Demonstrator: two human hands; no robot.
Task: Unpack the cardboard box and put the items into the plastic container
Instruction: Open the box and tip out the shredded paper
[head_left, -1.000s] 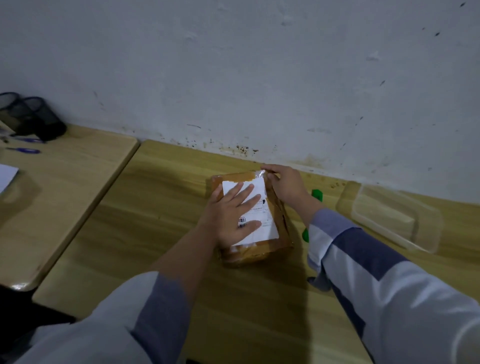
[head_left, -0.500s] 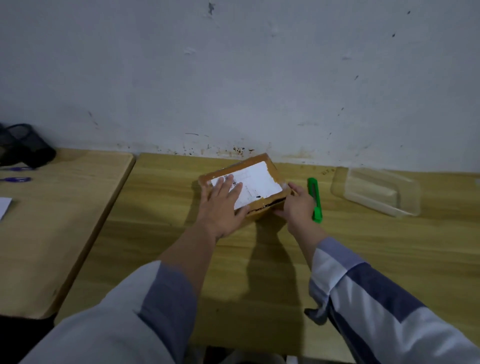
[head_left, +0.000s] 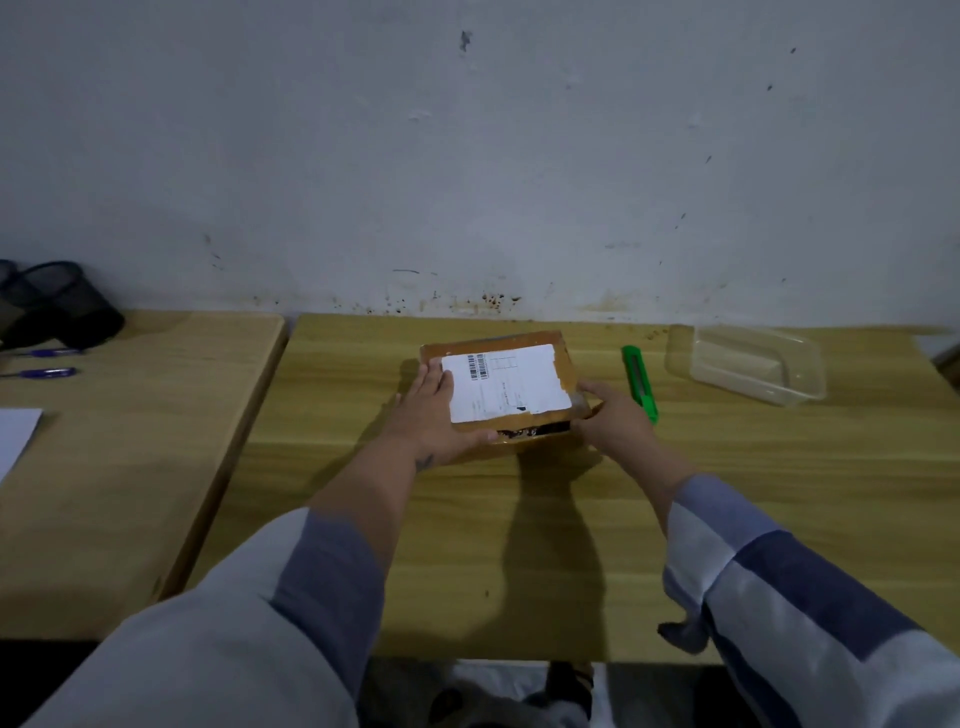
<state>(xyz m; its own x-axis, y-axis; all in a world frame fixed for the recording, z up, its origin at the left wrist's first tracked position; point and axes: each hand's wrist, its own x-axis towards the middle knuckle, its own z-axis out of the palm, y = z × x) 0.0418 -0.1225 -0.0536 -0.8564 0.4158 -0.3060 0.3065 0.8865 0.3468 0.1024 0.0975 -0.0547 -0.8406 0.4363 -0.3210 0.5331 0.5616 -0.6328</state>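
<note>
Head view looks down on a flat brown cardboard box (head_left: 506, 387) sealed in tan tape, with a white shipping label on top, lying on the pale wooden table (head_left: 519, 545) near the wall. At its left edge the left hand (head_left: 426, 415) lies with fingers straight along the top and the thumb hooked under the near edge; the right hand (head_left: 613, 415) cups the near right corner, fingers curled against the side. Just right of that hand lies a green utility knife (head_left: 640, 383), and further right, well apart from the box, sits the clear rectangular plastic container (head_left: 753, 366), which looks empty. No item has been unpacked yet. The near edge of the box shows a dark gap where the flap seems to gape, so that is probably the place to pull or cut. Such a box should be light and fairly stiff, though the glossy tape may be slippery; gripping the two short sides seems safest, and the thin container will likely slide if nudged
</note>
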